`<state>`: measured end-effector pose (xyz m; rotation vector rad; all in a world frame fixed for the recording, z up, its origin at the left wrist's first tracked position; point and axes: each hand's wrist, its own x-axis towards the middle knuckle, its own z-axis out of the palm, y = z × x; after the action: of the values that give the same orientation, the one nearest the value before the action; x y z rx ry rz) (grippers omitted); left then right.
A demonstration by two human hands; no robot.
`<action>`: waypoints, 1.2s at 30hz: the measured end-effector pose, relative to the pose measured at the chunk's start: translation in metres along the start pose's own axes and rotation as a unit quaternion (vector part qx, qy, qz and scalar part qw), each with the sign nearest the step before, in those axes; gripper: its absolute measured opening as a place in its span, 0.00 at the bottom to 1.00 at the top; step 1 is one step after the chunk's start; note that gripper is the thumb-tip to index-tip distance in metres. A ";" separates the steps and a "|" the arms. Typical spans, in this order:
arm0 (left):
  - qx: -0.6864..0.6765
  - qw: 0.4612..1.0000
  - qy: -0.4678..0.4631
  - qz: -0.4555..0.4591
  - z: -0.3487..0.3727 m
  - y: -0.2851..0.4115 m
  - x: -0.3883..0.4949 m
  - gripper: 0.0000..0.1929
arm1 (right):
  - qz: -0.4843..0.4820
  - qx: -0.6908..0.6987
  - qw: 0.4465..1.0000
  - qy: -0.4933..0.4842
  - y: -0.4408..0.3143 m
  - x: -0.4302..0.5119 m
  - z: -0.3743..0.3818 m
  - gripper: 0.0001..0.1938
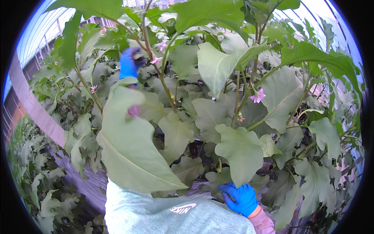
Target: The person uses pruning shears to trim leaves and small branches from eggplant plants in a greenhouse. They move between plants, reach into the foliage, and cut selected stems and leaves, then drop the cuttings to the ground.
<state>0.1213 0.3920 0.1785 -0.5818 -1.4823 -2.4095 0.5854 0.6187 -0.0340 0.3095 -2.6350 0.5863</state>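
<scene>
My left hand (129,64), in a blue glove, is raised at the upper left beside an eggplant stem (156,68). At its fingertips is a small dark, blurred thing that I cannot make out. A large eggplant leaf (134,155) covers most of that forearm. Low down at the right, my right hand (240,199), also gloved in blue, is in front of my shirt with its fingers bent, just under a broad leaf (241,152); whether it holds anything is unclear. Between the hands, a dark eggplant fruit (193,149) hangs among the leaves.
Leafy eggplant plants with pink-purple flowers (257,96) crowd the front and right. Purplish ground covering (83,181) runs along the lower left, beside another row of plants (43,193). A pale curved band (36,102) crosses the left side. Greenhouse framing arches overhead.
</scene>
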 end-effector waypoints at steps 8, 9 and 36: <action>0.813 0.521 -0.075 0.247 0.067 0.052 -0.022 0.15 | 0.006 0.016 1.000 0.001 -0.002 -0.007 -0.001 0.12; 0.849 0.485 -0.079 0.192 0.075 0.055 -0.022 0.16 | 0.004 0.023 1.000 0.020 -0.002 -0.009 -0.002 0.12; 0.604 0.707 -0.360 -0.076 -0.084 -0.280 -0.398 0.32 | 0.260 -0.014 0.935 -0.240 0.085 -0.121 0.138 0.33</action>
<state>0.3426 0.4451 -0.2596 -1.0433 -2.9609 -0.6939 0.6188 0.6471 -0.2317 -0.3138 -3.2178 0.7046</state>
